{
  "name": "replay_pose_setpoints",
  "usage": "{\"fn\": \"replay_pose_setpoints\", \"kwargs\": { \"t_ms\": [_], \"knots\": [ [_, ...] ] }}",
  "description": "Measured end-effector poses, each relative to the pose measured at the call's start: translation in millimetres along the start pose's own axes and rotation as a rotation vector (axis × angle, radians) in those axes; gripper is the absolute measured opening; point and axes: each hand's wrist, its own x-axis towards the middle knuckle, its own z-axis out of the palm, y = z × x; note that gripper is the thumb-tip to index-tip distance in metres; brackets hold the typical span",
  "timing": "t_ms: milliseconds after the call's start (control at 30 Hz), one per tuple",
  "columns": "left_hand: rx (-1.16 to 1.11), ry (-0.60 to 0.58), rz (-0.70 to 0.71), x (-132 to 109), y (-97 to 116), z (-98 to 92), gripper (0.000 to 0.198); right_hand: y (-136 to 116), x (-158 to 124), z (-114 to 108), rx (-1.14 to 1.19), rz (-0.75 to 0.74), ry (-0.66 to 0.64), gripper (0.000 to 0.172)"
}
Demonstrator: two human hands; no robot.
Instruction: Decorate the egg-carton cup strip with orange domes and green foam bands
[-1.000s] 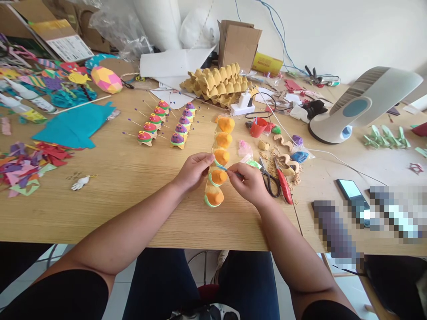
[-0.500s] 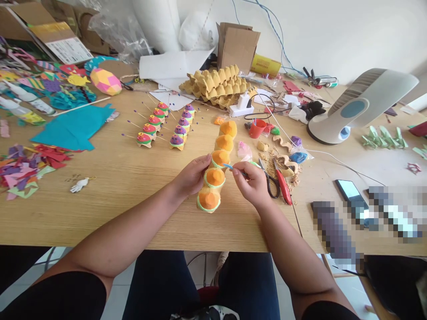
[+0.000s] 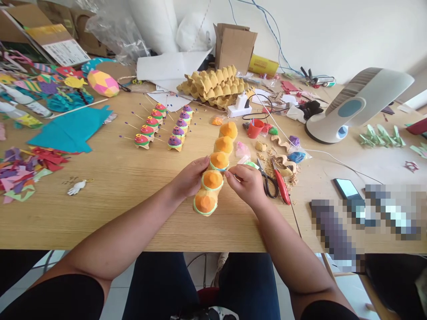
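Observation:
A strip of egg carton cups [image 3: 212,180] with orange clay tops is held up over the table. Light green bands run round the cups nearest me. My left hand [image 3: 193,175] grips the strip along its left side, thumb by the middle cup. On the other side my right hand [image 3: 247,182] pinches a thin blue clay tool [image 3: 220,170]. Its tip lies against the green band of the middle cup. Most of the tool is hidden by my fingers. Beyond, two finished-looking strips stand: a red and green caterpillar [image 3: 147,129] and a purple one [image 3: 179,130], both with pins.
Right of my right hand lie black scissors [image 3: 270,186] and a red utility knife [image 3: 282,184]. Behind are a red cup [image 3: 255,129], bagged clay, stacked egg cartons [image 3: 213,86] and a white fan [image 3: 350,109]. Paper scraps [image 3: 23,173] cover the left; a phone [image 3: 350,195] lies right.
My right hand has moved slightly left and down, bringing the blue tool's tip in under the middle cup's orange top. The strip's near end has shifted a little left and down.

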Motion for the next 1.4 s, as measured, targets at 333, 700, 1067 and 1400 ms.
{"fn": "replay_pose_setpoints", "kwargs": {
  "t_ms": [333, 700, 1067, 1400],
  "knots": [
    [-0.006, -0.019, -0.020, 1, 1, 3.4, 0.046, -1, 0, 0, -0.040, 0.012, -0.001, 0.038],
    [-0.035, -0.023, -0.102, -3, 7, 3.1, 0.050, -6, -1, -3, 0.091, 0.023, 0.011, 0.033],
    [-0.005, -0.010, -0.097, -4, 10, 7.9, 0.053, -4, -2, -1, 0.023, 0.026, -0.034, 0.032],
    [-0.003, -0.014, -0.119, -4, 9, 0.8, 0.060, -4, 0, -3, 0.188, 0.023, -0.049, 0.033]
  ]
}}
